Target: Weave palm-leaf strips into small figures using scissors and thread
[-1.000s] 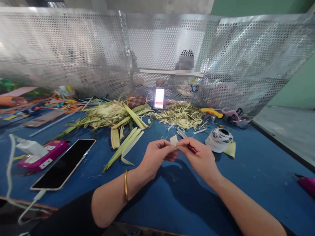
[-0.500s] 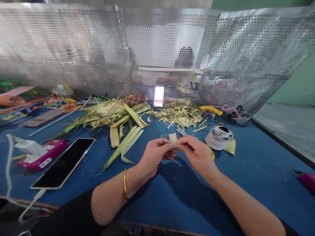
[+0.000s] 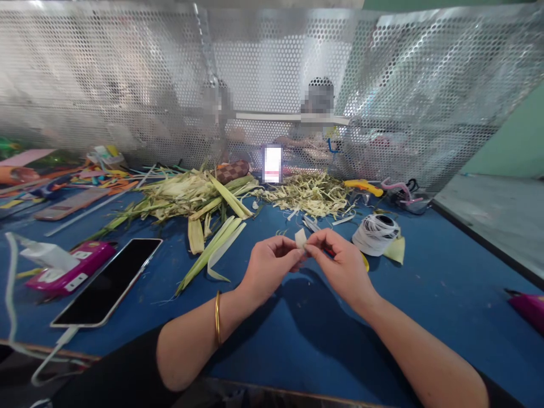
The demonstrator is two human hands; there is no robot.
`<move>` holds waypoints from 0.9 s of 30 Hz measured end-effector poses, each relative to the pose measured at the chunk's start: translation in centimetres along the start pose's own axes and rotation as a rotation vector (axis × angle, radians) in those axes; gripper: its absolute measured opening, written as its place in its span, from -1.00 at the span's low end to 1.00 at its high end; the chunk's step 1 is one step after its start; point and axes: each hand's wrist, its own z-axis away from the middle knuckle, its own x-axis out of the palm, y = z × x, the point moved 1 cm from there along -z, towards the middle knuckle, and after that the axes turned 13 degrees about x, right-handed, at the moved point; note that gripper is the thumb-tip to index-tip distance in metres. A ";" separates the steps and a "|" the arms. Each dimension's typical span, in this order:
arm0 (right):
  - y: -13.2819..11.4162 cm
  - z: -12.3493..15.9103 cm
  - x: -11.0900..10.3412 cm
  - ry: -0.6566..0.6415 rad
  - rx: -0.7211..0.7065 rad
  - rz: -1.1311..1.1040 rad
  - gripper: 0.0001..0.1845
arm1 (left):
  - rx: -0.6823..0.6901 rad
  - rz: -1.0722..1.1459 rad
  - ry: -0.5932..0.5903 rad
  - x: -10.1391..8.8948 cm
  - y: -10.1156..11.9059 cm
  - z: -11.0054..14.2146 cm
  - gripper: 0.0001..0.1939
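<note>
Between my fingertips, above the blue table, is a small pale piece of corn husk (image 3: 301, 238). My left hand (image 3: 272, 263) pinches its lower left side with thumb and fingers, and a gold bangle circles that wrist. My right hand (image 3: 338, 263) pinches the same piece from the right, the thumb near its lower edge. The fingers cover the lower part of the piece. Just beyond my right hand lie scissors (image 3: 311, 224), partly hidden by it. A spool of white string (image 3: 375, 235) stands to the right, with a pale husk piece (image 3: 396, 250) beside it.
Long husk leaves (image 3: 212, 255) and a husk heap (image 3: 178, 195) lie left of centre; shredded husk (image 3: 314, 195) is piled behind my hands. A phone (image 3: 108, 283) charges beside a magenta power strip (image 3: 72, 272). A perforated metal screen (image 3: 272, 68) stands behind, people beyond it.
The husk piece has turned between my fingers and now leans, with less of it showing above them. My hands stay together in nearly the same place. The view has shifted slightly.
</note>
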 end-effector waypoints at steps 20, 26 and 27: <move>0.1 -0.1 -0.2 -0.031 -0.110 0.082 -0.90 | -0.158 0.180 -0.002 -0.5 -0.2 -0.2 -0.83; -0.3 0.1 -0.2 -0.054 -0.061 0.026 -0.90 | -0.085 0.102 0.016 -0.4 0.1 -0.1 -0.86; -0.3 0.1 -0.2 -0.052 -0.049 0.017 -0.91 | -0.066 0.087 0.013 -0.4 0.1 -0.1 -0.86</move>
